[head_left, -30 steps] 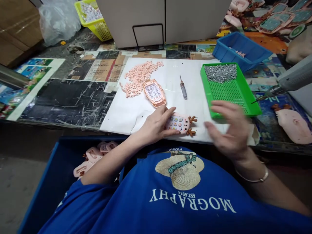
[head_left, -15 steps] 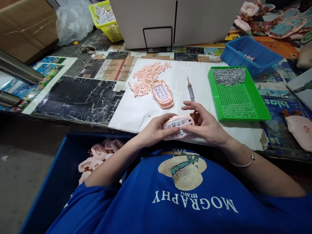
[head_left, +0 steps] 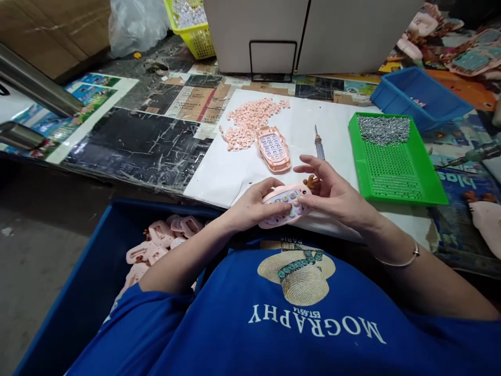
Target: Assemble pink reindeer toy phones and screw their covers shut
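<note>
A pink toy phone (head_left: pixel 282 201) with round picture buttons and brown antlers is held between both hands at the table's front edge. My left hand (head_left: pixel 256 206) is closed around its left end, thumb lying across the buttons. At the antler end, my right hand (head_left: pixel 332 196) has its thumb on the buttons and its index finger raised off the toy; its other fingers are partly hidden. Beyond the hands lies an open pink phone shell (head_left: pixel 274 149) with a button pad in it. A screwdriver (head_left: pixel 319 143) rests to the right of that shell.
Small pink parts (head_left: pixel 250 120) lie heaped on the white sheet. A green tray (head_left: pixel 395 162) of screws and a blue bin (head_left: pixel 418 99) stand on the right. A dark blue crate (head_left: pixel 86 271) of pink shells sits below left. A yellow basket (head_left: pixel 198 39) stands at the back.
The camera view has swung a little left, so the table things sit farther right. The toy phone is slightly more tilted in the hands, and both hands still hold it.
</note>
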The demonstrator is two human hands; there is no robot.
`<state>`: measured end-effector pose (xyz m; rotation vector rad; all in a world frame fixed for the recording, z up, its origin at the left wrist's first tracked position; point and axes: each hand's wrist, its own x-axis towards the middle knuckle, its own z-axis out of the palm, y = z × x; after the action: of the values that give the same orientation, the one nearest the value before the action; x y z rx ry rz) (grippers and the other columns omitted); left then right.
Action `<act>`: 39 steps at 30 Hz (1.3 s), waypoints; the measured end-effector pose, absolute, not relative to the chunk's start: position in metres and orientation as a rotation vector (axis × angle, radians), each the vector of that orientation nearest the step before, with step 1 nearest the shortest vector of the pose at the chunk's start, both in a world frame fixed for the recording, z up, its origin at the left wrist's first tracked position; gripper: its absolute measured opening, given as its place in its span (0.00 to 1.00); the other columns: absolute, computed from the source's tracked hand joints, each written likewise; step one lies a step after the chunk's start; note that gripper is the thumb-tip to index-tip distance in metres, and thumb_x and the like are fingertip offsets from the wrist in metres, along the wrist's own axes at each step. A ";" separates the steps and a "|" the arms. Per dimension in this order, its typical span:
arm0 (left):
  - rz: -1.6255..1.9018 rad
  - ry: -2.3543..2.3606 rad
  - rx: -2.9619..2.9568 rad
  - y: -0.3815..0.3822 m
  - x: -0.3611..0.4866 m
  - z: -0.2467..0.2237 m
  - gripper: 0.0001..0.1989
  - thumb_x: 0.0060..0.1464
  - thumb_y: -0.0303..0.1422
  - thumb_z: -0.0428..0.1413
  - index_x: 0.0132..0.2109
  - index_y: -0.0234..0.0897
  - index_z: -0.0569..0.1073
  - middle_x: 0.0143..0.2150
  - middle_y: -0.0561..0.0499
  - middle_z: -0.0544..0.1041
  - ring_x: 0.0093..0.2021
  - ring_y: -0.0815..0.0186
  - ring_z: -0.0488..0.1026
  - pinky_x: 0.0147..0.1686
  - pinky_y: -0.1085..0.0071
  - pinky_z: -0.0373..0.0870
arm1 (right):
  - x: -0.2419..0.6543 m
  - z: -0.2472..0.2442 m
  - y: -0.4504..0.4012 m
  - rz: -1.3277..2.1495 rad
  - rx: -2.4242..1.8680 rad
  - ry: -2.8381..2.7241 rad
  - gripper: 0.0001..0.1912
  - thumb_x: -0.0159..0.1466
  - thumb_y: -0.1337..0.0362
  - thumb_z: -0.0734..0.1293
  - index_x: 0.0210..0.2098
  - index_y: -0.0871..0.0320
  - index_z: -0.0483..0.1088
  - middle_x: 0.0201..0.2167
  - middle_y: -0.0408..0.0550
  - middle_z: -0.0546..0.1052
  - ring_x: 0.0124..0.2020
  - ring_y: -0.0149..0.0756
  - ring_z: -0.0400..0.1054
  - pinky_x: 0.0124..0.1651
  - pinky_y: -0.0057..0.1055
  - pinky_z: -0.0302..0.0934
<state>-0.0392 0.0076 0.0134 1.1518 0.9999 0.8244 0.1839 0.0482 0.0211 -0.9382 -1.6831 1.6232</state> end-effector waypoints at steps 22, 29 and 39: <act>0.942 0.970 1.238 -0.017 -0.056 0.007 0.29 0.57 0.40 0.64 0.62 0.38 0.66 0.56 0.44 0.76 0.54 0.59 0.74 0.53 0.67 0.70 | 0.167 0.011 0.041 1.836 -0.905 -1.555 0.40 0.58 0.57 0.79 0.64 0.47 0.61 0.47 0.45 0.78 0.46 0.38 0.75 0.53 0.41 0.72; 0.906 1.010 1.255 -0.028 -0.071 0.004 0.28 0.58 0.43 0.63 0.61 0.38 0.68 0.54 0.47 0.77 0.52 0.60 0.74 0.52 0.69 0.70 | 0.149 0.008 0.037 1.724 -0.920 -1.721 0.33 0.60 0.54 0.77 0.61 0.52 0.66 0.43 0.46 0.78 0.42 0.38 0.74 0.49 0.39 0.72; 0.850 1.049 0.840 -0.061 -0.152 -0.018 0.26 0.46 0.49 0.70 0.45 0.34 0.77 0.39 0.49 0.80 0.35 0.67 0.76 0.35 0.75 0.71 | 0.120 0.011 0.045 1.529 -0.922 -2.283 0.34 0.66 0.45 0.69 0.67 0.49 0.61 0.53 0.54 0.77 0.51 0.44 0.75 0.54 0.44 0.74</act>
<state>-0.1519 -0.0605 -0.0181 0.8396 1.0491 0.8495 0.1198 0.0453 0.0115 -0.9220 -2.2828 1.5288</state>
